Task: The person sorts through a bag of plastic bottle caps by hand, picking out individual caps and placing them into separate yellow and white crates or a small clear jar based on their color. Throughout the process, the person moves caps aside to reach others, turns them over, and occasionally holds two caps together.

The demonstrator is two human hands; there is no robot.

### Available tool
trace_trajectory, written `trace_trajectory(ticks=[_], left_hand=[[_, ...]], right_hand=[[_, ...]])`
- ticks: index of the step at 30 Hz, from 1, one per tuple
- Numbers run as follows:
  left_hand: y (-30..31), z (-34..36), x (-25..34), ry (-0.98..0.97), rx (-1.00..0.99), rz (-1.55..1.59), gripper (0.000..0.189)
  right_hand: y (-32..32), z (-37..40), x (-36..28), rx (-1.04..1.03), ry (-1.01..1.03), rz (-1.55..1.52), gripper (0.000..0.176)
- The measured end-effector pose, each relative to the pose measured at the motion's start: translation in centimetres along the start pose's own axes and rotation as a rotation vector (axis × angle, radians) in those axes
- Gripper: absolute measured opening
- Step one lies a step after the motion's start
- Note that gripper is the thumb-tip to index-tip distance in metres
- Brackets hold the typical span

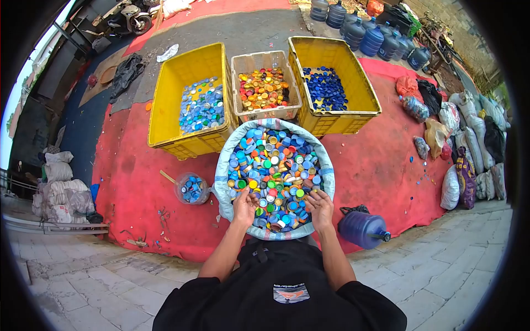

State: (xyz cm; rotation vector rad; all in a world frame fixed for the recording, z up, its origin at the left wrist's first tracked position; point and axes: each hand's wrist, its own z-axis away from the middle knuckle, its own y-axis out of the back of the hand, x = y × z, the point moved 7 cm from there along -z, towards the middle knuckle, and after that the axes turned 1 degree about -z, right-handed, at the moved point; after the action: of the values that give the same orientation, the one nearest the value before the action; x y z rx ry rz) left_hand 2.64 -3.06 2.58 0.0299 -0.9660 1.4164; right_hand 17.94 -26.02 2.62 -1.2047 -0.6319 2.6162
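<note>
A grey sack [221,176] stands open in front of me, full of mixed bottle caps [276,165] in blue, green, orange and white. My left hand [244,207] rests on the caps at the near left of the pile, fingers curled among them. At the near right of the pile my right hand [320,205] also lies on the caps, its fingers bent over them. Whether either hand pinches a cap I cannot tell.
Behind the sack stand a yellow crate [165,105] with pale blue caps, a beige crate [243,113] with orange and yellow caps, and a yellow crate [364,88] with dark blue caps. A clear tub [191,188] sits left, a blue water jug [361,229] right. Filled bags [458,160] line the right side.
</note>
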Motion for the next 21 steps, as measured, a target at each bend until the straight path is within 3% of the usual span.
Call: trace_trajectory(ticks=[4, 16, 19, 21], left_hand=[[2.2, 2.1, -2.0, -0.009, 0.066, -0.030, 0.037], [2.2, 1.8, -2.3, 0.013, 0.060, -0.009, 0.031], [1.7, 0.9, -1.1, -0.070, 0.051, -0.300, 0.029], [1.5, -1.3, -0.5, -0.280, 0.000, -0.563, 0.022]], right_hand=[[-0.6, 0.6, 4.0, 0.052, 0.001, 0.217, 0.019], [-3.8, -1.5, 2.4, -0.029, 0.054, 0.221, 0.015], [-3.7, -1.2, 2.9, -0.037, 0.071, 0.285, 0.012], [-3.2, -1.1, 3.7, -0.037, 0.044, 0.300, 0.011]])
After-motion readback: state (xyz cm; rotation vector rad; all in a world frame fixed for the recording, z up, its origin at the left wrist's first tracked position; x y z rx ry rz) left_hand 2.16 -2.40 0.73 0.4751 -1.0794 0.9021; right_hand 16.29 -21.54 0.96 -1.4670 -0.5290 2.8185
